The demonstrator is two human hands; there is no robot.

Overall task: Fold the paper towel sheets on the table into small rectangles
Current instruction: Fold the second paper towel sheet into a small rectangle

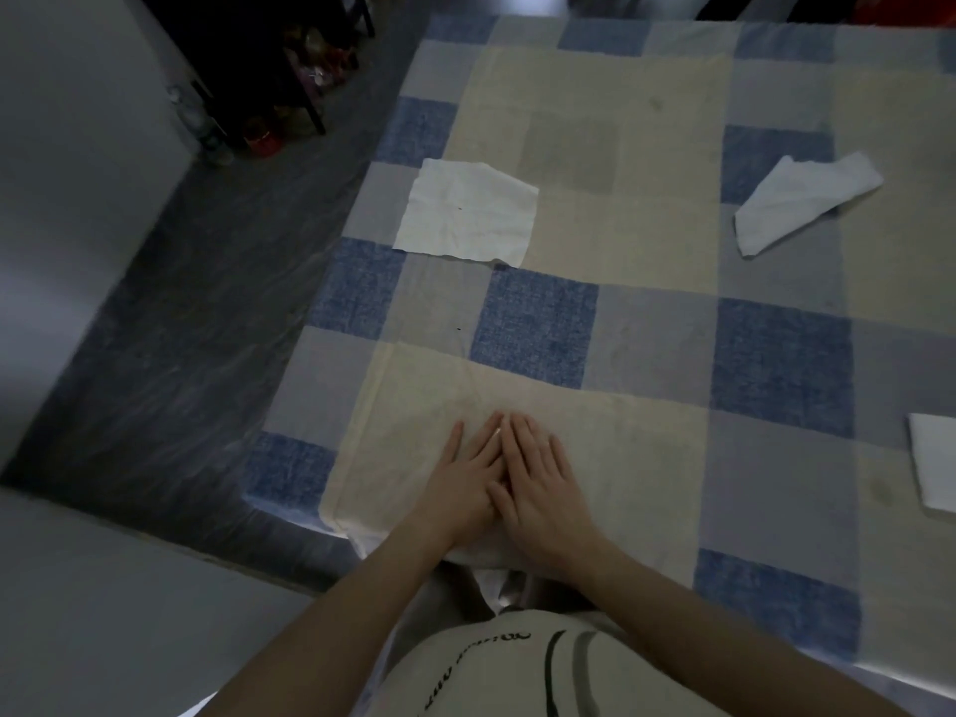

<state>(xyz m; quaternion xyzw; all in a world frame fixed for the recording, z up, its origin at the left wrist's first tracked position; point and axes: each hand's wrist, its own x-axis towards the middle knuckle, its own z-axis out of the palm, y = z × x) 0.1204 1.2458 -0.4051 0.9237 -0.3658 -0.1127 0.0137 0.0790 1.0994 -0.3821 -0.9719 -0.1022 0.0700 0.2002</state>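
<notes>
My left hand [463, 481] and my right hand [543, 483] lie flat side by side on the checked tablecloth [646, 354] near the table's front edge, fingers straight and touching each other, holding nothing. A flat white paper towel sheet [465, 214] lies unfolded at the far left of the table. A second, loosely folded and rumpled sheet [807, 199] lies at the far right. The corner of a third white sheet [934, 463] shows at the right edge of the view, partly cut off.
The table's left edge runs diagonally beside a dark grey floor [170, 328]. A dark shelf [269, 69] with small items and bottles stands at the far left corner. My light shirt [517, 675] fills the bottom of the view.
</notes>
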